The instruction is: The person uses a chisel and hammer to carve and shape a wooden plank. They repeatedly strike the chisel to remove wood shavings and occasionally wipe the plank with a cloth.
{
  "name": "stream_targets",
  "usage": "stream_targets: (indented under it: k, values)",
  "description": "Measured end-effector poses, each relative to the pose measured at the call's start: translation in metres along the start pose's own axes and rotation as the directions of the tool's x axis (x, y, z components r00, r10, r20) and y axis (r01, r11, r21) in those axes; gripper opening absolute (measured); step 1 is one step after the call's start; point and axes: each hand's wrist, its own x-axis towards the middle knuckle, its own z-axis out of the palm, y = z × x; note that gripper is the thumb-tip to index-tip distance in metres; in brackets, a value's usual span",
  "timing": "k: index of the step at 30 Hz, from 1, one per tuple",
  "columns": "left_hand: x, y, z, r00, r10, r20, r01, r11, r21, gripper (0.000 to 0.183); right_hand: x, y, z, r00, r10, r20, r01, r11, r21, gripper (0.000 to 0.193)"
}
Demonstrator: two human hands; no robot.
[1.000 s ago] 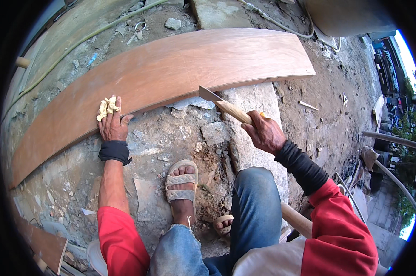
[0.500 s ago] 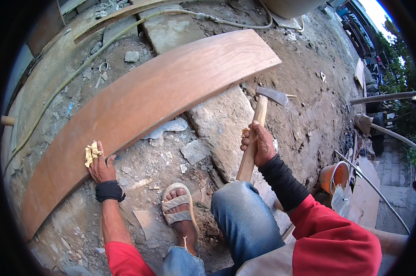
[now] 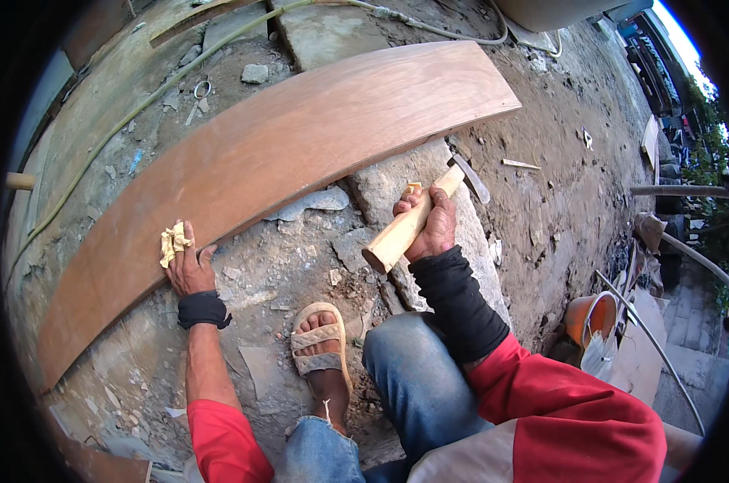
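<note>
A long, curved board with a reddish-brown wooden face (image 3: 300, 129) lies across the ground in front of me. My left hand (image 3: 190, 270) rests on its near edge, fingers stretched over the top face and thumb apart. Crumpled pale-yellow material (image 3: 173, 243) covers some of those fingers; whether it is wrapped on or lies loose I cannot tell. My right hand (image 3: 435, 228) is closed round the pale wooden handle of a hatchet (image 3: 397, 238). Its metal head points away to the right, beyond the board's near edge. A bit of yellow also shows at a right finger.
Stone slabs (image 3: 481, 249) and rubble lie beneath and beside the board. A hose (image 3: 131, 113) runs behind it. An orange bucket (image 3: 592, 315) stands to the right by a thin rod (image 3: 650, 334). My sandalled foot (image 3: 318, 342) is between my arms.
My right hand has drawn the hatchet left and tilted it, so the handle's butt now points toward the lower left. The left hand stays on the board. The whole view has shifted slightly.
</note>
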Motion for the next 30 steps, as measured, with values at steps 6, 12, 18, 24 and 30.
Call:
stream_targets:
  k: [6,12,18,24,30]
  values:
    - [-0.002,0.003,0.001,0.999,-0.033,-0.039,0.033,0.999,-0.002,0.078,-0.005,0.014,0.004,0.965,0.252,0.079,-0.237,0.958,-0.164,0.021]
    - [-0.003,0.003,-0.001,0.999,-0.017,-0.041,0.018,0.999,0.034,0.075,-0.006,0.006,0.006,0.998,0.056,-0.020,-0.056,0.998,-0.013,0.025]
    - [0.000,0.003,0.000,0.999,-0.009,-0.051,0.008,1.000,-0.015,0.074,-0.005,0.010,-0.006,0.950,0.303,0.078,-0.296,0.951,-0.090,0.023]
    - [-0.003,0.003,0.002,0.998,-0.050,-0.043,0.048,0.998,-0.041,0.080,-0.001,-0.024,-0.007,0.997,-0.081,0.013,0.080,0.995,0.065,0.029]
    - [-0.001,0.002,0.005,0.997,-0.022,-0.077,0.020,0.999,-0.029,0.078,0.003,0.012,0.006,0.959,0.262,0.107,-0.261,0.965,-0.024,0.021]
